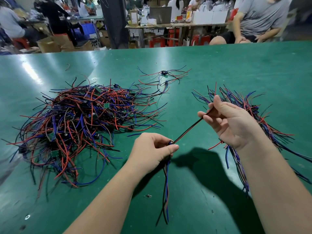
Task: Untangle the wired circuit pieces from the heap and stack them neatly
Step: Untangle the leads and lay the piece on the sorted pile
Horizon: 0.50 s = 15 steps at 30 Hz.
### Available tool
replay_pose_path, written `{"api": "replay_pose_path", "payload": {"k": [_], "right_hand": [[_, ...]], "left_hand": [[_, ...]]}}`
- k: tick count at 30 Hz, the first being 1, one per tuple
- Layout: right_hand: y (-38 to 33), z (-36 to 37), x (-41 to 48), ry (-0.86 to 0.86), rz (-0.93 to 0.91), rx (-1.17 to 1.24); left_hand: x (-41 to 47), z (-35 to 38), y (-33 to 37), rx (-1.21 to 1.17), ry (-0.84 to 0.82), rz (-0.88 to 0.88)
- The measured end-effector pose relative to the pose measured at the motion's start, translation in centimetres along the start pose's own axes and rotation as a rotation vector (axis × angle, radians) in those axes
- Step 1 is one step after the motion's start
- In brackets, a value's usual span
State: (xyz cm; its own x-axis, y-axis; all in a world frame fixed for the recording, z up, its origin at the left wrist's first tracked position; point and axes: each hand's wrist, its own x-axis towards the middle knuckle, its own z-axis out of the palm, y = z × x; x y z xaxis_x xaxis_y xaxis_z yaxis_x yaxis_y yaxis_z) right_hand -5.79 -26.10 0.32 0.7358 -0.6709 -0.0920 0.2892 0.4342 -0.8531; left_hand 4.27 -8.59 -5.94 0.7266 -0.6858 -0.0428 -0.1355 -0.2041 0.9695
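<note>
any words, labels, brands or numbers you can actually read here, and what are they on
No text in this view is legible.
Label on the brown carton on the far bench: too blurred to read.
Label on the bottle beside the white boxes: too small and blurred to read.
Markings on the green circuit boards in the heap: too small to tell whether there are any.

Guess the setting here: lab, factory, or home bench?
Probably a small electronics assembly workshop: a big heap of wired circuit pieces on a green work table, and other workers seated at benches piled with boxes behind.
</note>
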Motion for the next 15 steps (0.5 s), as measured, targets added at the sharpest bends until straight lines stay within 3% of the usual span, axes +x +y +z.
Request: {"api": "replay_pose_path", "payload": {"k": [8,15], "right_hand": [[-0.2,0.0,0.3,0.148,0.175,0.002],[-0.2,-0.6,0.8,0.100,0.073,0.112]], "left_hand": [[-0.3,0.1,0.2,0.000,-0.025,0.004],[-1.0,0.4,1.0,-0.242,-0.094,-0.113]]}}
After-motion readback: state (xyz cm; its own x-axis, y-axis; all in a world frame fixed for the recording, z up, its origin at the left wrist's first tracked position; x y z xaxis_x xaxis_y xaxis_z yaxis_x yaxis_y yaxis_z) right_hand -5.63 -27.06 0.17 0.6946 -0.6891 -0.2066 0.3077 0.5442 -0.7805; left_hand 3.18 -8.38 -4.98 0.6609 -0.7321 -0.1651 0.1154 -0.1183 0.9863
